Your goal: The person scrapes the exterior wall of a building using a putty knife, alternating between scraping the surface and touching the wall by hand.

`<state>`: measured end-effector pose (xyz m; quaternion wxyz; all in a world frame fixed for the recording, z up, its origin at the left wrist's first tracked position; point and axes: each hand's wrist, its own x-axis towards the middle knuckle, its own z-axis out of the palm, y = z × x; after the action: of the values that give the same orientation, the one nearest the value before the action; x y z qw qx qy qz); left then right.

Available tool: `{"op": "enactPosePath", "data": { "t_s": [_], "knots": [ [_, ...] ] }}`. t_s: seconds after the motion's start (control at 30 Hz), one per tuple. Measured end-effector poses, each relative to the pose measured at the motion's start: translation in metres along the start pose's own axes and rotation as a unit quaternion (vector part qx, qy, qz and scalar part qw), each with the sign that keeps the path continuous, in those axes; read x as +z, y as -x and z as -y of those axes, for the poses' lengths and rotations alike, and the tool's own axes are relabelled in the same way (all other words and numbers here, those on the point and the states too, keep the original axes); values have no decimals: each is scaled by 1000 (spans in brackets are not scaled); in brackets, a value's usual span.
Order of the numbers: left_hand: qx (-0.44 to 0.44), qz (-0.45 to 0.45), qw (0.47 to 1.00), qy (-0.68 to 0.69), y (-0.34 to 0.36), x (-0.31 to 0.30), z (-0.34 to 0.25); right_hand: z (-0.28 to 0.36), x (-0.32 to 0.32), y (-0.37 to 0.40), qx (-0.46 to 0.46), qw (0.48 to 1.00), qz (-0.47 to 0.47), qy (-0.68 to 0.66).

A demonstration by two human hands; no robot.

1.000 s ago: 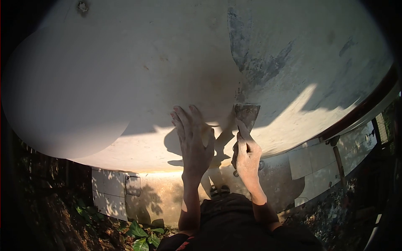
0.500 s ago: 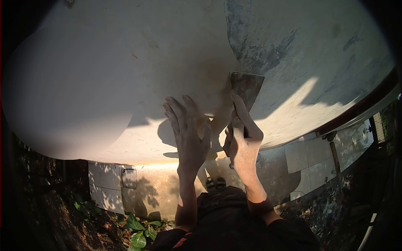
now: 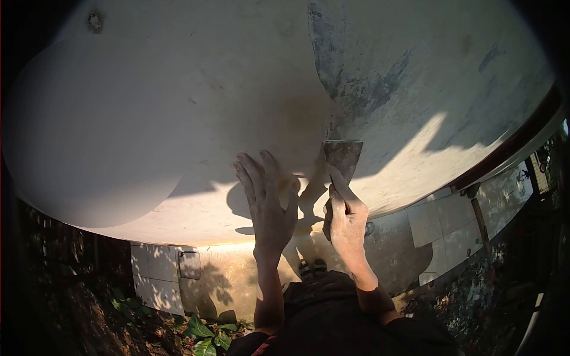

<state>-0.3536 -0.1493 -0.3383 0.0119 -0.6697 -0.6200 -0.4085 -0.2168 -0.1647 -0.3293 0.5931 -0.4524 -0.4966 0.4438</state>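
The left hand (image 3: 268, 202) lies flat on the white wall (image 3: 178, 107), fingers spread and holding nothing, about 9 o'clock from the tool. It looks like a brace. It would serve best planted just beside the working line and never in the blade's path, so the body's weight goes into the wall and not the edge.

The right hand (image 3: 345, 219) is wrapped tight round the handle of the scraper (image 3: 342, 155), with one finger laid up the back of the blade. The blade rests against the wall, its wide edge at the top. Straight up at 12 o'clock from it is the grey bare patch (image 3: 356, 83) where the coating is gone. A low blade angle and steady pressure from that finger should let the edge slide under the coating without gouging. Short overlapping strokes towards the patch's ragged border seem the safer way.

The wall is smooth and pale. The upper part is in shade and a band of low sunlight falls across the lower part, throwing the shadows of both hands onto it. A small dark spot (image 3: 94, 22) sits far out at 10 o'clock.

Below, at 7 o'clock, there are pale tiles (image 3: 155, 276) along the wall's foot and green leaves (image 3: 208, 335) on dark ground. The person's feet (image 3: 312, 268) show at 6 o'clock. At 3 to 4 o'clock a dark band (image 3: 510, 151) edges the wall above more tiling (image 3: 442, 222), with a rusty post (image 3: 478, 219) beside it. This is outdoors.
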Motion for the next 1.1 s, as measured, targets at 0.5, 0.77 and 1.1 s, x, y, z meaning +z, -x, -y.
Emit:
{"op": "enactPosePath", "data": {
  "t_s": [0.5, 0.77, 1.1],
  "knots": [
    [0, -1, 1000, 29, 6, -1, -2, 55, 14, -15, -30, 998, 1, -56],
    [5, 13, 1000, 19, 7, -3, 1, 63, 12, -14, -10, 999, -7, -35],
    [28, -4, 999, 35, 3, -5, 1, 56, 10, -17, -37, 999, -10, 22]
  ]
}}
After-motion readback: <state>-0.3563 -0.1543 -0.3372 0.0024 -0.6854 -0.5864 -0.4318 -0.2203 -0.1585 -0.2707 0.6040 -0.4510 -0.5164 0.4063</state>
